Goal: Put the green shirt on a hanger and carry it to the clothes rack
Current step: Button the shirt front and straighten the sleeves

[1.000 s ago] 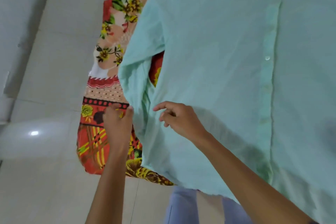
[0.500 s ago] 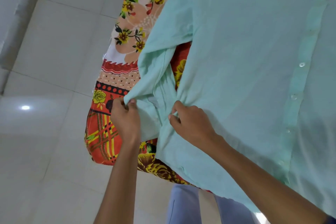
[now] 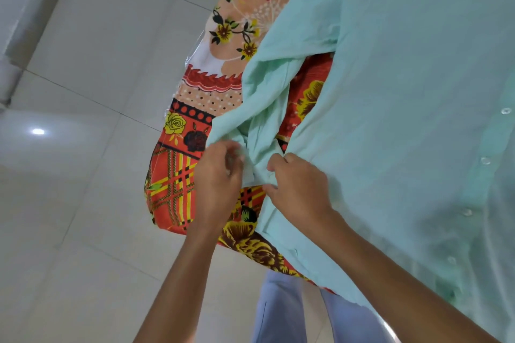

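The pale green button-front shirt (image 3: 390,78) lies spread over the right of the view, its button row running down the right side. Its left sleeve (image 3: 264,97) is bunched and folded toward me. My left hand (image 3: 220,178) pinches the sleeve's end at the cuff. My right hand (image 3: 298,186) grips the shirt's side fabric next to the sleeve, fingers curled into the cloth. No hanger or clothes rack is in view.
Under the shirt lies a bright floral cloth (image 3: 181,186) in red, orange and yellow, covering a surface. White floor tiles (image 3: 83,64) fill the left. My legs in light blue trousers (image 3: 281,312) show at the bottom.
Both hands went from hovering at the sleeve to taking hold of it. The sleeve end is now pulled toward me and more bunched between the hands.
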